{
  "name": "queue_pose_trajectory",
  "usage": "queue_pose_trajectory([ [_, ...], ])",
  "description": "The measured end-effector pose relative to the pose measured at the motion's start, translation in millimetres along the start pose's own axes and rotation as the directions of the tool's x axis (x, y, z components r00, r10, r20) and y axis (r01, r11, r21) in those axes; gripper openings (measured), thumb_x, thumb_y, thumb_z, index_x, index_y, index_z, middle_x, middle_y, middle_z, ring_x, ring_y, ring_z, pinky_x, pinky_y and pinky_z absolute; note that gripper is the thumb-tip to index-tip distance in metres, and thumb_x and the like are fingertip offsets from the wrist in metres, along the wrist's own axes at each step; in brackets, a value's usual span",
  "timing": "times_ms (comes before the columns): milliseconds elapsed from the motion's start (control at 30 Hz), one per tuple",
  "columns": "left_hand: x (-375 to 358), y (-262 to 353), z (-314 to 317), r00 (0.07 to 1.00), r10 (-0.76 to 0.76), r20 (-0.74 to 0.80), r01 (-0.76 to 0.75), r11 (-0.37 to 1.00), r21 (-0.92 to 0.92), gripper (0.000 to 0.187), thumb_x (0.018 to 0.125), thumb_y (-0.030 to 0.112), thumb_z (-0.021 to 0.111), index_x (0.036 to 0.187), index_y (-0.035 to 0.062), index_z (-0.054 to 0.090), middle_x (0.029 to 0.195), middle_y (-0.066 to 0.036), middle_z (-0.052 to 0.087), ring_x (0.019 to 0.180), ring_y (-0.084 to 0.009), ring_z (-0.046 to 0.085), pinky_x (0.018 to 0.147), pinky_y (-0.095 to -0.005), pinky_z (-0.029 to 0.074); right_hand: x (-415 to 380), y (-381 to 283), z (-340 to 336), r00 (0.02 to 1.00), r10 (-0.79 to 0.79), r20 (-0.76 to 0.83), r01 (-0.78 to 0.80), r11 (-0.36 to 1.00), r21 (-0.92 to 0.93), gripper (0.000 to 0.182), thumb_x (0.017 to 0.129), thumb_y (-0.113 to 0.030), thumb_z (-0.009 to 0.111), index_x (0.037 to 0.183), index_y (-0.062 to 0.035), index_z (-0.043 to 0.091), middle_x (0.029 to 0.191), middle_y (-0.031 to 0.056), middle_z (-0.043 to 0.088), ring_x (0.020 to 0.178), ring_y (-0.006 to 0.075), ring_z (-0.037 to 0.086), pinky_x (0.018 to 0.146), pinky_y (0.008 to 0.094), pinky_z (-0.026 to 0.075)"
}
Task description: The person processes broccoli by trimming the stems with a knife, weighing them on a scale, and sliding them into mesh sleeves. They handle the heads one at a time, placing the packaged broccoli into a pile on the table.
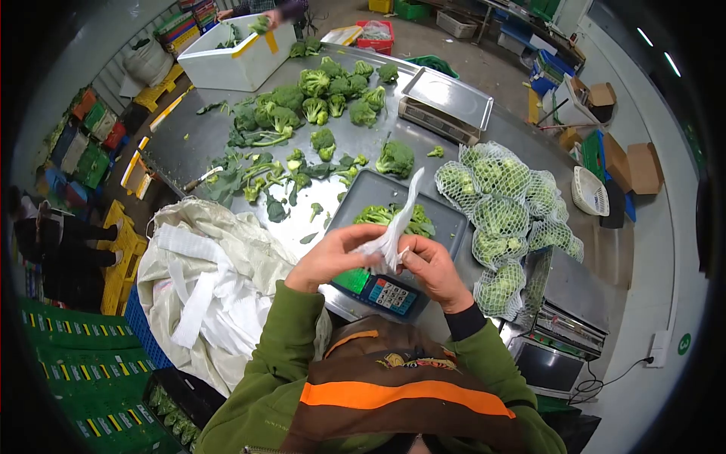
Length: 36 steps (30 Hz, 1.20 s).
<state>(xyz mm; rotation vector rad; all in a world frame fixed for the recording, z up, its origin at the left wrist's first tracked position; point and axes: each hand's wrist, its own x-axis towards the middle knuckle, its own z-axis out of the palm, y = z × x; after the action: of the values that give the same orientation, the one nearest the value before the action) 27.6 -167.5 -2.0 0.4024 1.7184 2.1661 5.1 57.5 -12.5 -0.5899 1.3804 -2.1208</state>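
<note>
Between my two hands is a white mesh net sleeve [393, 234], bunched at its lower end with its tip pointing up. My left hand [333, 253] pinches its left side, and my right hand [435, 271] has thumb and fingers closed on its right side. Behind and below the net, a grey scale tray [446, 219] holds cut broccoli [421, 223], partly hidden by my hands. The scale's keypad [392, 295] shows just below my hands. Netted broccoli [501, 216] lies in a group to the right.
Loose broccoli [314, 83] is piled at the table's far side, with trimmings [261, 175] nearer. White sacks [215, 280] lie left. A second scale [446, 102] stands at the back right, a sealing machine [571, 303] at right. Another person's hand [272, 19] is over a white box [234, 60].
</note>
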Motion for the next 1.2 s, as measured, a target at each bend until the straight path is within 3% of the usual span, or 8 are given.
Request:
queue_pose_trajectory([
  [267, 22, 1, -1, 0.838, -0.192, -0.511, -0.345, 0.540, -0.768, 0.029, 0.097, 0.012, 0.045, 0.119, -0.0037, 0.057, 0.108, -0.011, 0.066, 0.092, -0.0201, 0.067, 0.082, -0.0315, 0.055, 0, 14, 10, 0.986, 0.089, -0.143, -0.091, 0.996, -0.003, 0.011, 0.097, -0.015, 0.060, 0.094, -0.0041, 0.059, 0.087, -0.0022, 0.059, 0.082, 0.0068, 0.055, 0.077, 0.0226, 0.046],
  [400, 27, -18, 13, 0.475, 0.456, -0.752, -0.175, 0.887, 0.428, 0.017, 0.084, -0.002, 0.064, 0.100, 0.0044, 0.062, 0.085, 0.000, 0.061, 0.070, -0.0044, 0.053, 0.060, -0.0188, 0.043, -13, -1, 55, 0.989, -0.073, 0.132, 0.082, 0.995, -0.061, 0.016, 0.087, 0.000, 0.068, 0.100, -0.0031, 0.060, 0.106, 0.0031, 0.058, 0.095, 0.0095, 0.058, 0.082, 0.0250, 0.048],
  [733, 27, -26, 75, 0.915, 0.324, -0.241, -0.275, 0.936, 0.218, 0.022, 0.081, 0.004, 0.072, 0.099, 0.0057, 0.060, 0.080, 0.006, 0.055, 0.074, -0.0013, 0.046, 0.067, -0.0203, 0.040, -20, 35, -31, 0.863, -0.490, 0.122, 0.244, 0.194, -0.950, 0.032, 0.086, -0.017, 0.065, 0.116, -0.0063, 0.063, 0.116, 0.0141, 0.065, 0.109, 0.0314, 0.061, 0.091, 0.0396, 0.048],
  [800, 23, -17, 92, 0.972, 0.195, -0.129, -0.162, 0.959, 0.231, 0.026, 0.081, 0.004, 0.073, 0.101, 0.0055, 0.059, 0.070, 0.007, 0.040, 0.067, -0.0035, 0.038, 0.062, -0.0197, 0.033, -56, 62, -66, 0.908, -0.215, -0.360, -0.035, 0.816, -0.577, 0.036, 0.085, -0.015, 0.064, 0.120, -0.0059, 0.063, 0.130, 0.0133, 0.060, 0.122, 0.0339, 0.054, 0.104, 0.0449, 0.042],
  [867, 31, -40, 92, 0.862, 0.216, -0.459, -0.069, 0.946, 0.316, 0.017, 0.087, 0.008, 0.067, 0.102, 0.0068, 0.059, 0.067, 0.006, 0.040, 0.063, -0.0042, 0.040, 0.061, -0.0207, 0.036, -68, 81, -95, 0.746, -0.665, 0.027, -0.146, -0.203, -0.968, 0.037, 0.086, -0.014, 0.062, 0.122, -0.0057, 0.062, 0.135, 0.0136, 0.057, 0.124, 0.0383, 0.053, 0.106, 0.0493, 0.040],
  [967, 53, -64, 60, 0.886, -0.171, -0.432, -0.049, 0.890, -0.453, 0.013, 0.098, 0.016, 0.053, 0.105, 0.0071, 0.060, 0.074, 0.001, 0.051, 0.071, -0.0097, 0.054, 0.069, -0.0251, 0.047, -62, 56, -122, 0.673, -0.638, 0.373, -0.207, -0.647, -0.734, 0.040, 0.087, -0.014, 0.061, 0.126, -0.0061, 0.060, 0.141, 0.0161, 0.051, 0.126, 0.0418, 0.049, 0.107, 0.0517, 0.038],
  [1100, 74, -37, 92, 0.986, -0.116, -0.120, -0.054, 0.461, -0.886, 0.030, 0.104, 0.026, 0.047, 0.123, 0.0039, 0.055, 0.111, -0.012, 0.064, 0.102, -0.0237, 0.063, 0.088, -0.0390, 0.051, -38, 34, -73, 0.769, -0.619, -0.160, -0.298, -0.125, -0.946, 0.037, 0.089, -0.014, 0.057, 0.125, -0.0055, 0.061, 0.126, 0.0147, 0.060, 0.119, 0.0355, 0.053, 0.106, 0.0476, 0.039],
  [1200, 86, -65, 113, 0.949, 0.223, -0.224, -0.266, 0.946, -0.185, 0.035, 0.103, 0.024, 0.042, 0.129, 0.0055, 0.056, 0.127, -0.016, 0.057, 0.118, -0.0314, 0.054, 0.102, -0.0431, 0.040, -42, 67, -57, 0.831, -0.535, -0.151, -0.243, -0.105, -0.964, 0.037, 0.090, -0.014, 0.058, 0.125, -0.0053, 0.060, 0.126, 0.0144, 0.060, 0.118, 0.0347, 0.054, 0.105, 0.0466, 0.040],
])
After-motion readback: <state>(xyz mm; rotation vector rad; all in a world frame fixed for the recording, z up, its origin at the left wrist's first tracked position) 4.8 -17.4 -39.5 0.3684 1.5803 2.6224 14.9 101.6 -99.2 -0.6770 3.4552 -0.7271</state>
